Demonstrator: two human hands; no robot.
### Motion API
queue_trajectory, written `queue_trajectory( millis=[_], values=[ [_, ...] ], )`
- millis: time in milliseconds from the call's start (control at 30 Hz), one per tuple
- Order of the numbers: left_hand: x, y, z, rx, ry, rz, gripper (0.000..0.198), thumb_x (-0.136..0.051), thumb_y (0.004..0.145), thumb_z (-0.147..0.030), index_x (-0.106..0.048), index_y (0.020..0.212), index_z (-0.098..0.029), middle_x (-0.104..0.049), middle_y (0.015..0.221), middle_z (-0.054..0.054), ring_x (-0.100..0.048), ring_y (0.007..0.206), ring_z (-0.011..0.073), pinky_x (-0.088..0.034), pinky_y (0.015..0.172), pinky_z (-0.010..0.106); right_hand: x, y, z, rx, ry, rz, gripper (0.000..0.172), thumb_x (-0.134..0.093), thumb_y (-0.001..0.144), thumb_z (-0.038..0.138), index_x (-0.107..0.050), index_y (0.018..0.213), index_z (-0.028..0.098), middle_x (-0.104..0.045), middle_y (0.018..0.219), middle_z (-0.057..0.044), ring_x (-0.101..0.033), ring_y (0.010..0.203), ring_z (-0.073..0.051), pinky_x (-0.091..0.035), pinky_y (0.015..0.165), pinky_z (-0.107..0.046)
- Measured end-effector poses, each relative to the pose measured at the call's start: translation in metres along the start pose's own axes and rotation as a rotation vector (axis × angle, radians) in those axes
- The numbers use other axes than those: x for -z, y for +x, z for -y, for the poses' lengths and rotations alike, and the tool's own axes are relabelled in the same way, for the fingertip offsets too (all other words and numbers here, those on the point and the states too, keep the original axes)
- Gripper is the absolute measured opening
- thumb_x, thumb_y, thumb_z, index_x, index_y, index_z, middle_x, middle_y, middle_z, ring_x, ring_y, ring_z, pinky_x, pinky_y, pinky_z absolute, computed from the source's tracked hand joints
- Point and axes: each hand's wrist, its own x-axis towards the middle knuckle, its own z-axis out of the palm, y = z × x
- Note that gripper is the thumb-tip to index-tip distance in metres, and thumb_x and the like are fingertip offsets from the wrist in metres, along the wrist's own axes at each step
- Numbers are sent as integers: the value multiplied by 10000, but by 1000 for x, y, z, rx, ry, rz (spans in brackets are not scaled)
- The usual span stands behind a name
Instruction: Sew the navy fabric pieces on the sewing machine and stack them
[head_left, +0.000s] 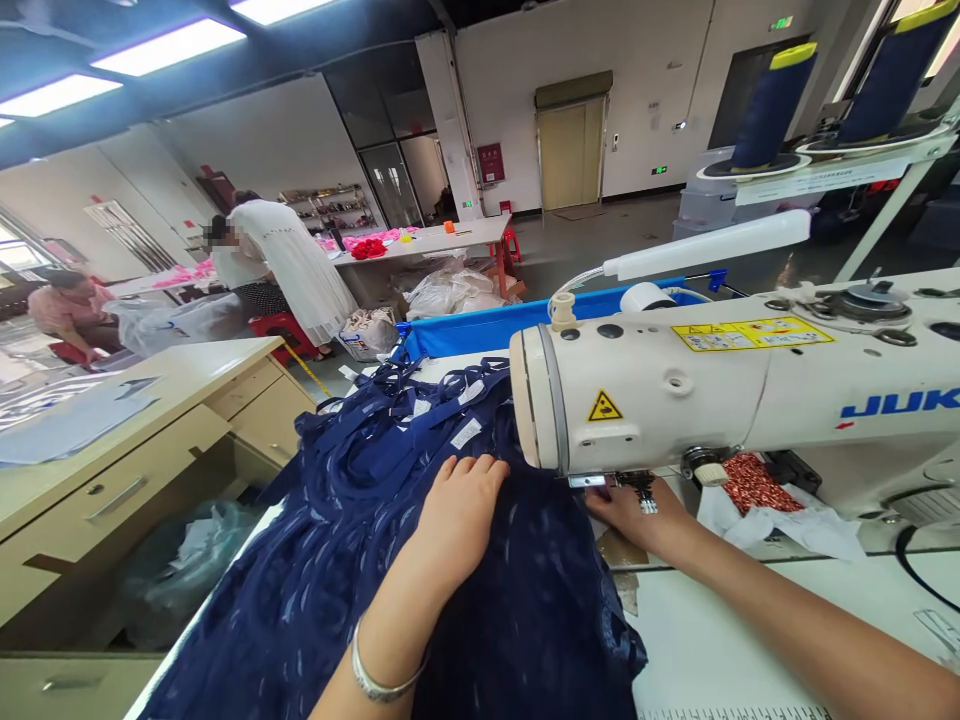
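A heap of navy blue fabric [360, 520], with straps and small white labels, lies over the table and under the sewing machine head [645, 390]. On the fabric, just left of the machine's end, rests my left hand [461, 510]; its fingers curl down into the cloth, and the fingertips are hidden. My right hand [637, 512] reaches beneath the machine head near the needle area, its thumb and fingers closed at the cloth's right edge. Part of these fingers is covered by the machine. A dark cluster with shiny ends [646, 492] hangs in front of that hand.
Red glittery material [757, 483] on white paper lies behind my right forearm. Thread cones [776, 105] stand at the upper right. A wooden drawer desk [142, 450] stands at the left, and a blue cloth trough [472, 330] lies behind the machine. Several people are farther back.
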Motion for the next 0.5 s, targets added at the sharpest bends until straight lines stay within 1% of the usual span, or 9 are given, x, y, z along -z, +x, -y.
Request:
queue_trajectory(
  millis=[67, 133, 167, 200, 233, 300, 333, 400, 500],
  values=[
    [2, 1, -3, 15, -11, -54, 436, -392, 837, 23, -574, 1174, -186, -615, 1170, 79, -564, 1123, 259, -331, 1115, 505, 0, 0, -1, 1, -41, -9, 230, -517, 869, 310, -675, 1025, 249, -706, 958, -64, -619, 1039, -271, -474, 925, -396],
    [2, 3, -11, 2, -93, -136, 273, -474, 903, -102, -599, 1135, -174, -616, 1186, 90, -548, 1161, 258, -328, 1129, 482, -2, 0, -3, 0, -93, -49, 228, -532, 856, 320, -681, 1013, 247, -706, 989, -60, -610, 1058, -277, -473, 924, -403],
    [1, 5, -16, -27, -155, -149, 226, -500, 926, -182, -607, 1125, -177, -616, 1203, 89, -544, 1174, 256, -336, 1127, 479, -4, 0, -4, -4, -118, -76, 228, -541, 850, 327, -684, 1007, 245, -704, 1007, -58, -608, 1063, -278, -471, 925, -404],
    [-1, 7, -22, -68, -212, -132, 227, -512, 938, -250, -610, 1134, -187, -612, 1235, 84, -533, 1197, 257, -337, 1128, 493, -6, 0, -5, -11, -139, -102, 227, -547, 845, 333, -686, 999, 240, -702, 1025, -57, -608, 1063, -278, -470, 927, -404],
    [-5, 9, -26, -117, -254, -88, 253, -518, 942, -286, -602, 1164, -201, -599, 1277, 75, -512, 1233, 261, -320, 1135, 525, -8, 0, -6, -22, -155, -122, 225, -549, 844, 336, -689, 990, 235, -700, 1035, -57, -611, 1057, -276, -469, 928, -401],
    [-13, 12, -32, -203, -273, 12, 322, -519, 942, -272, -557, 1259, -222, -541, 1378, 64, -441, 1317, 273, -253, 1147, 608, -11, 0, -8, -44, -175, -149, 214, -545, 852, 339, -693, 961, 229, -701, 1029, -57, -622, 1034, -267, -477, 911, -386],
    [-18, 13, -32, -232, -262, 43, 354, -507, 945, -243, -530, 1297, -221, -505, 1417, 65, -408, 1347, 273, -227, 1149, 629, -12, 0, -8, -51, -180, -158, 211, -542, 858, 343, -694, 950, 229, -702, 1023, -56, -625, 1029, -262, -484, 895, -376],
    [-25, 15, -29, -280, -248, 52, 401, -454, 954, -185, -482, 1353, -219, -469, 1450, 69, -387, 1366, 253, -225, 1154, 620, -13, -1, -8, -51, -188, -169, 205, -548, 860, 353, -693, 948, 236, -706, 989, -48, -628, 1027, -256, -492, 874, -357],
    [-30, 19, -22, -328, -246, 36, 429, -384, 961, -138, -457, 1378, -211, -481, 1435, 83, -422, 1342, 230, -266, 1149, 592, -10, -4, -6, -18, -211, -185, 196, -559, 852, 342, -691, 957, 242, -709, 916, -42, -634, 1018, -250, -484, 895, -348]
  ],
)
